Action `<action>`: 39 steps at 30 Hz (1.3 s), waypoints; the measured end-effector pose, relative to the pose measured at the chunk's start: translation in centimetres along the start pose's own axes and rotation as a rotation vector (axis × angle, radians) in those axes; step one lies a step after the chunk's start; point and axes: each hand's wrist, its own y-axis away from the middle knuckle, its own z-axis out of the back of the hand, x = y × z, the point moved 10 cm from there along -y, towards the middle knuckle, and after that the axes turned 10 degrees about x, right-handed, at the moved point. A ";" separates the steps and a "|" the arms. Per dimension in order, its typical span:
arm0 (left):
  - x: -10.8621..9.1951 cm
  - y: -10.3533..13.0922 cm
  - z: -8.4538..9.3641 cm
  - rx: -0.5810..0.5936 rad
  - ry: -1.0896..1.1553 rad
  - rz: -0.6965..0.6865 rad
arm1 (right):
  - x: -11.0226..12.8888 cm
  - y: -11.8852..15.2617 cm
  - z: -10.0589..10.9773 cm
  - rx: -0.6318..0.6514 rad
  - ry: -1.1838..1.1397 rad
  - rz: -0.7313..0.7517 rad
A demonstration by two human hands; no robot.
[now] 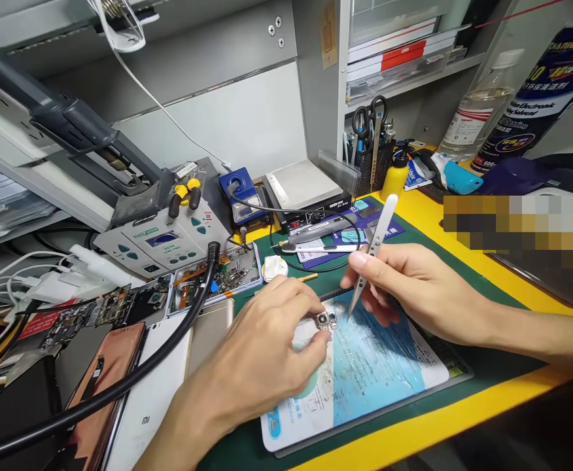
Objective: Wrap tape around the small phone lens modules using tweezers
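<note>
My left hand (277,340) reaches over the printed mat (379,353), its thumb and index finger closed on the edges of a small phone camera module (324,319) with a round dark lens. My other fingers curl behind it. In my right hand (404,281) I grip a pair of metal tweezers (375,234) between thumb and fingers. Their points slant down just right of the module, apart from it and close above the mat's blue part.
A black hose (188,314) arcs across the left side, over phones such as a white one (156,386). Behind stand a rework station (163,239), a parts tray (257,271), a blue soldering unit (241,190) and a heating plate (306,186). A yellow bottle (395,178) stands back right.
</note>
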 end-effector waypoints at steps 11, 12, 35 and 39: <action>-1.2 1.2 1.3 -0.191 0.047 -0.139 | -0.4 -0.8 -0.2 0.128 -0.136 -0.164; -1.3 1.3 1.5 -0.209 0.048 -0.148 | -0.6 -0.7 -0.4 0.159 -0.129 -0.191; -2.1 1.8 2.1 -0.322 0.139 -0.181 | -1.6 0.3 -3.2 0.424 -0.120 -0.310; -2.2 1.7 2.2 -0.315 0.149 -0.194 | -1.6 0.4 -3.1 0.409 -0.149 -0.322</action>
